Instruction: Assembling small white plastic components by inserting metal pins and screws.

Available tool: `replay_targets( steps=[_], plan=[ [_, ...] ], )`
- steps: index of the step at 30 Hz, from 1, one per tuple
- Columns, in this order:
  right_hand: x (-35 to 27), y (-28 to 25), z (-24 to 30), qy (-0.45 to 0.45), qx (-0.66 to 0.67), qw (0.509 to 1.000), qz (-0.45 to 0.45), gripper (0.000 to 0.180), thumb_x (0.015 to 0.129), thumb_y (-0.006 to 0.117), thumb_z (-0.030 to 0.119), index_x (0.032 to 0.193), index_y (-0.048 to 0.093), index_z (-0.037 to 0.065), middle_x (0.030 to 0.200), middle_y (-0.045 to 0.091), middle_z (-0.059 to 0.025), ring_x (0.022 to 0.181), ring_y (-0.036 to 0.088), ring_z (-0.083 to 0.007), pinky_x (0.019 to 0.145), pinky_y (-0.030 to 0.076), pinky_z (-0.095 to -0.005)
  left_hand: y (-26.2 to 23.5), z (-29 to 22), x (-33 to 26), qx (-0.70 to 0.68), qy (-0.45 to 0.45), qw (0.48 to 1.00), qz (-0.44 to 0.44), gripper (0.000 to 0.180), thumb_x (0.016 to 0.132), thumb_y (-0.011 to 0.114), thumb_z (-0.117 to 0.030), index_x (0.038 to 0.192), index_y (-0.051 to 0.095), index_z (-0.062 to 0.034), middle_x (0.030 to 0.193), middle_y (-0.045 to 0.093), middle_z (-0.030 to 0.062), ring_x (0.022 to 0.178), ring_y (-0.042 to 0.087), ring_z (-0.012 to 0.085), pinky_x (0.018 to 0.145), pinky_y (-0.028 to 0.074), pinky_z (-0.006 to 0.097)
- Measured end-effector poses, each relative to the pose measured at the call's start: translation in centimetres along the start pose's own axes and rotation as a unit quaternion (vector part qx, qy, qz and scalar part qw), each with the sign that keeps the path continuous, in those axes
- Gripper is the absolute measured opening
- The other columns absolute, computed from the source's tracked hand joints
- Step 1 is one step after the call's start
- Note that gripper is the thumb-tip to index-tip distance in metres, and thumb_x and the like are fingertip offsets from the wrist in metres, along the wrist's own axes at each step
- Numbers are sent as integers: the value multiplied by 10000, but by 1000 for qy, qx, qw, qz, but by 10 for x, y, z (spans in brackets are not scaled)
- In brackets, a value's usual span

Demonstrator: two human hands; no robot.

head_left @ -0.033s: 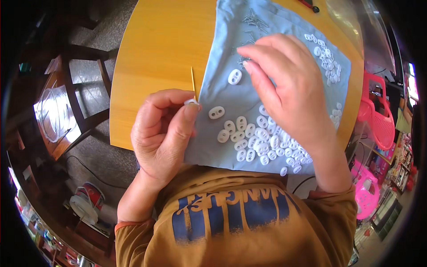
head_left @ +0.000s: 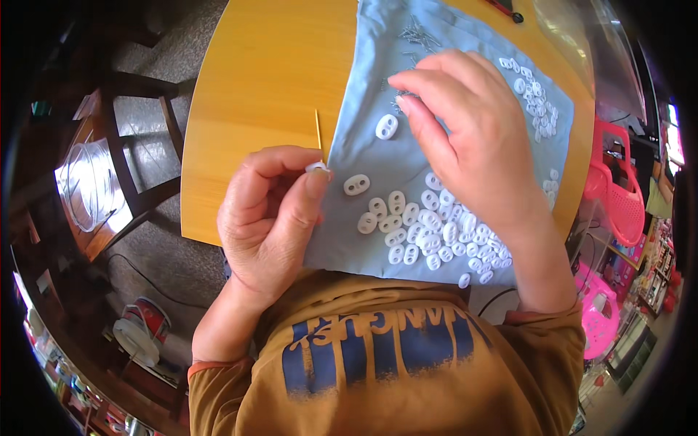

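Note:
My left hand (head_left: 269, 211) pinches a small white plastic piece (head_left: 317, 166) between thumb and fingertips. A thin gold-coloured rod (head_left: 318, 131) stands up from that piece; its lower end is hidden. My right hand (head_left: 465, 120) reaches over the cloth, thumb and forefinger apart, beside a scatter of small metal springs (head_left: 398, 102). More springs (head_left: 418, 33) lie farther off. Just below those fingertips rests a white oval two-hole cord stopper (head_left: 387, 127). Another cord stopper (head_left: 356, 184) lies between my hands, and a heap of similar white pieces (head_left: 430, 242) spreads nearer me.
A grey-blue cloth (head_left: 331, 247) covers the right part of the yellow wooden table (head_left: 254, 87). Smaller white parts (head_left: 542, 109) lie toward its right edge. A pink plastic chair (head_left: 618, 182) stands to the right, a dark wooden frame (head_left: 138, 145) to the left.
The view has shifted very slightly, and the left hand with its white piece and rod sits a touch farther right. Otherwise nothing visibly differs.

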State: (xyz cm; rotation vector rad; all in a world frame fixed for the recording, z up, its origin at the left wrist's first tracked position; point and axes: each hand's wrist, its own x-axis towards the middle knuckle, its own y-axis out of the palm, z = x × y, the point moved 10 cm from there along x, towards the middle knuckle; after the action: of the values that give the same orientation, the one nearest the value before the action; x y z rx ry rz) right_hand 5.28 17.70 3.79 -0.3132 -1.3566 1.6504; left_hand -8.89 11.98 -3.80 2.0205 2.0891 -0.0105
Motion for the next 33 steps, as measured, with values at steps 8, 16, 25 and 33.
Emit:
replay_targets(
  steps=[8, 16, 25, 33],
  plan=[
    [14, 23, -14, 16, 35, 997, 69, 58, 707, 623, 34, 759, 598, 32, 751, 562, -86, 769, 539, -278, 692, 451, -371, 2, 1, 1, -21, 8, 1000, 18, 158, 846, 593, -3, 995, 549, 25, 791, 544, -13, 649, 472, 16, 579, 388, 152],
    [21, 36, -31, 79, 82, 986, 120, 51, 736, 592, 69, 752, 610, 23, 735, 581, -105, 764, 562, -283, 685, 456, -382, 2, 0, 3, 7, 24, 1000, 12, 130, 845, 591, 0, 969, 562, 22, 769, 542, -19, 629, 471, 14, 552, 380, 152],
    [24, 49, -44, 145, 96, 967, 184, 89, 752, 585, 102, 719, 588, 19, 721, 578, -125, 721, 572, -299, 671, 452, -401, 3, -1, 3, -6, 17, 1000, 10, 121, 845, 583, 9, 965, 565, 18, 762, 540, -25, 628, 468, 9, 552, 379, 147],
    [17, 14, -16, 133, 99, 982, 88, 46, 773, 599, 17, 798, 562, 6, 708, 545, -41, 669, 534, -126, 620, 429, -247, 0, -2, 1, -40, 17, 999, 8, 159, 860, 578, -17, 1014, 546, 7, 793, 558, -7, 618, 488, 24, 551, 403, 153]
  ],
)
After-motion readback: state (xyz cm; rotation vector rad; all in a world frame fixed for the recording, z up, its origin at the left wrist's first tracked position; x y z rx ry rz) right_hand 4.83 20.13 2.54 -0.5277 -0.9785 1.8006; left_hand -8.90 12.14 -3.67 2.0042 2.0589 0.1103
